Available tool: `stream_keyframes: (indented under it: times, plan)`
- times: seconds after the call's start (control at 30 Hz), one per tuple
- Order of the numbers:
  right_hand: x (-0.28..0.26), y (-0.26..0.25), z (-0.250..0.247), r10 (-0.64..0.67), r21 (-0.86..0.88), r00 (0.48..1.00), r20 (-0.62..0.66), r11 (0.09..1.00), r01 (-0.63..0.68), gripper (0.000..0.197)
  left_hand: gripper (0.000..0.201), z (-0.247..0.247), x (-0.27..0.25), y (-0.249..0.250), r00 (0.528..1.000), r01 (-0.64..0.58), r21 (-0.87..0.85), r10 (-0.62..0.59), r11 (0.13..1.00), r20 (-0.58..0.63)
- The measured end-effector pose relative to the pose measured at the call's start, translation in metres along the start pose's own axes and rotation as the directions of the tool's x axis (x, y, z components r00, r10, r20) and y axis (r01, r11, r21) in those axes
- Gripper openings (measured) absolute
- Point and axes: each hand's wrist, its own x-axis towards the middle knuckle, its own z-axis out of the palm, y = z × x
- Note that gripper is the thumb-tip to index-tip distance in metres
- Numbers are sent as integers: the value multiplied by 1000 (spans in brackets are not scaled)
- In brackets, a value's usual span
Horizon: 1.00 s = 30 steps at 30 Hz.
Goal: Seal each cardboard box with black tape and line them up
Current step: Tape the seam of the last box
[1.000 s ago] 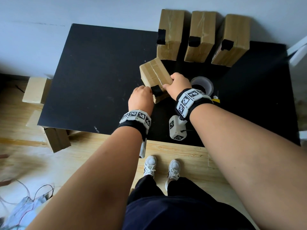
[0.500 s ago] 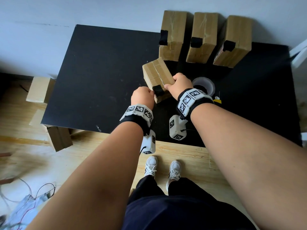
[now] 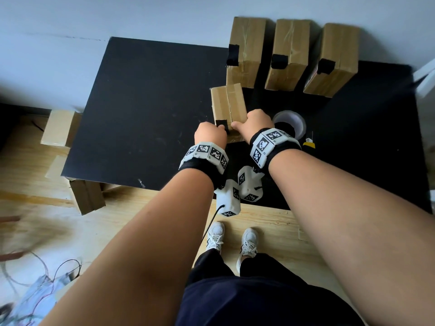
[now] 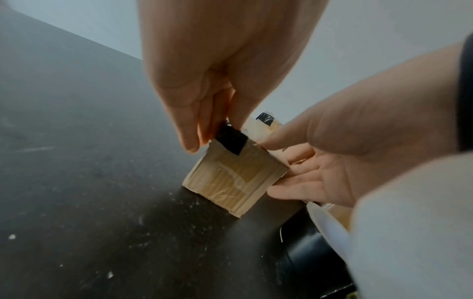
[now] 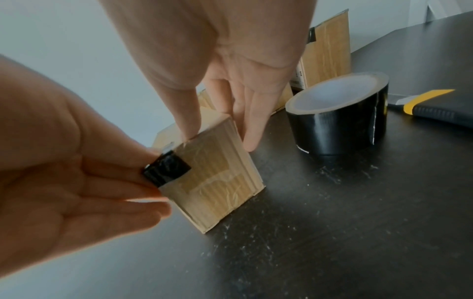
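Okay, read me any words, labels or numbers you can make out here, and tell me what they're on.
No text can be read.
Wristbands: square black-and-white marker patterns with tiny characters beside them, too small to read.
Back box's white label: print too small and blurred.
Tape roll, knife: no lettering visible.

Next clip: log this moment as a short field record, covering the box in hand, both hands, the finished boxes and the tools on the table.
box in hand: small cardboard box on black table
tape piece: on near end, partly folded over the edge
left hand: presses tape piece
right hand: grips box
finished boxes: three, taped, in a row by the wall
tools: black tape roll, yellow-black knife
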Motion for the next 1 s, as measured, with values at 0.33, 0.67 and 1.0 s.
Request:
stream_keyframes:
  times: [0.33,0.67,1.0]
  plan:
    - [3,2,-1,10,19,1000,10,1000,-10,42,38,-17,5,2,985,159,-145,-168,977,-49]
    - [1,2,-1,-4,16,1000,14,1000,3,43,27,-8,-3,-6,992,9,-177,-30,984,-121]
    - [1,5,0,-11,50,1000,20,999,10,43,41,-9,6,-6,998,-22,-202,10,979,-62]
